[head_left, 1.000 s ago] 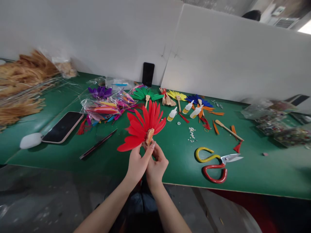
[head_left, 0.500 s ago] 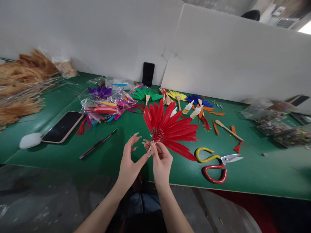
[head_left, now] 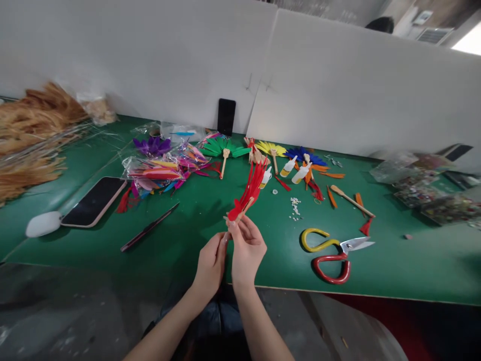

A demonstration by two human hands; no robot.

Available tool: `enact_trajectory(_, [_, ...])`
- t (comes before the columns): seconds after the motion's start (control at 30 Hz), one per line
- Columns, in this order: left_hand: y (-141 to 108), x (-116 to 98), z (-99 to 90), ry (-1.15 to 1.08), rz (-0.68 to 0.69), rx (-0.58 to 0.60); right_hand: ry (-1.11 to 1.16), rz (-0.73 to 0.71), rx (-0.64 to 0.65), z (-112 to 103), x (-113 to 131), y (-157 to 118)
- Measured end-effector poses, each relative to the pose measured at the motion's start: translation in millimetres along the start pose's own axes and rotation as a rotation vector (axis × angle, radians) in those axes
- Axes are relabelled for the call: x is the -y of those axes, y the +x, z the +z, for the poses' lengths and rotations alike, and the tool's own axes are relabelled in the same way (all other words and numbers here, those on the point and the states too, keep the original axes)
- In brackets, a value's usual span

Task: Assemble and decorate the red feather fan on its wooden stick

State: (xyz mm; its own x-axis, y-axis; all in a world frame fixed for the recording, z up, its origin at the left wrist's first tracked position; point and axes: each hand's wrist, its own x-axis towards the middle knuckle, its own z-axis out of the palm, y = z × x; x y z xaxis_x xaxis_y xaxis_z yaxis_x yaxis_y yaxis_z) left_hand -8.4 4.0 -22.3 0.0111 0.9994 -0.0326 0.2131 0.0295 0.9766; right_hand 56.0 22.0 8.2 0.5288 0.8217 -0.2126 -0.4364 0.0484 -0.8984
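Observation:
A red feather fan point(head_left: 252, 186) is held up in front of me, seen nearly edge-on, its wooden base showing at the side. My right hand point(head_left: 248, 245) pinches it where the feathers join the handle. Just below, my left hand point(head_left: 211, 258) is closed with its fingers curled round the lower end of the handle, which is mostly hidden. Beyond the fan lie white glue bottles point(head_left: 289, 166) and a small pile of white beads point(head_left: 295, 206). Scissors point(head_left: 338, 250) with one yellow and one red grip lie to the right.
Green point(head_left: 224, 153), yellow point(head_left: 273, 150) and blue feather fans point(head_left: 306, 156) rest at the back. Bagged feathers point(head_left: 158, 170), a pen point(head_left: 150, 228) and a phone point(head_left: 93, 201) lie left. A wooden stick point(head_left: 351, 200) and bagged beads point(head_left: 451, 200) are on the right.
The fan has been turned from broadside to edge-on, uncovering the beads and bottles behind it. My left hand has gone from spread fingers to closed at the handle.

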Motion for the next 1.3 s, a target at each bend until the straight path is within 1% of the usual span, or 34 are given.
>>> enact_trajectory(0.1, [2, 4, 2.5, -0.072, -0.041, -0.056, 0.038, 0.028, 0.016, 4, 1, -4])
enact_trajectory(0.23, [4, 2, 3.8, -0.359, -0.178, -0.062, 0.065, 0.035, 0.063, 4, 1, -9])
enact_trajectory(0.33, [4, -2, 3.0, -0.532, -0.281, -0.093, 0.071, 0.040, 0.102, 0, -2, -9])
enact_trajectory(0.43, [5, -2, 1.9, -0.620, -0.295, -0.092, 0.052, 0.032, 0.156, -2, -5, -6])
enact_trajectory(0.53, [5, 3, 2.2, -0.645, -0.276, -0.086, 0.024, 0.029, 0.223, -3, -5, 0])
enact_trajectory(0.63, [5, 5, 3.8, -0.656, -0.275, -0.072, 0.046, 0.057, 0.272, -2, -3, 6])
enact_trajectory(0.83, [4, 1, 6.8, -0.653, -0.272, -0.061, 0.094, 0.069, 0.404, 1, 0, 12])
enact_trajectory(0.93, [3, -2, 7.3, -0.642, -0.287, -0.070, 0.046, 0.052, 0.425, 3, 2, 12])
enact_trajectory(1.07, [3, -2, 7.3, -0.648, -0.305, -0.054, -0.001, 0.049, 0.451, 4, 4, 11])
enact_trajectory(1.3, [3, 0, 7.6, -0.649, -0.299, -0.063, 0.032, 0.065, 0.463, 4, 8, 11])
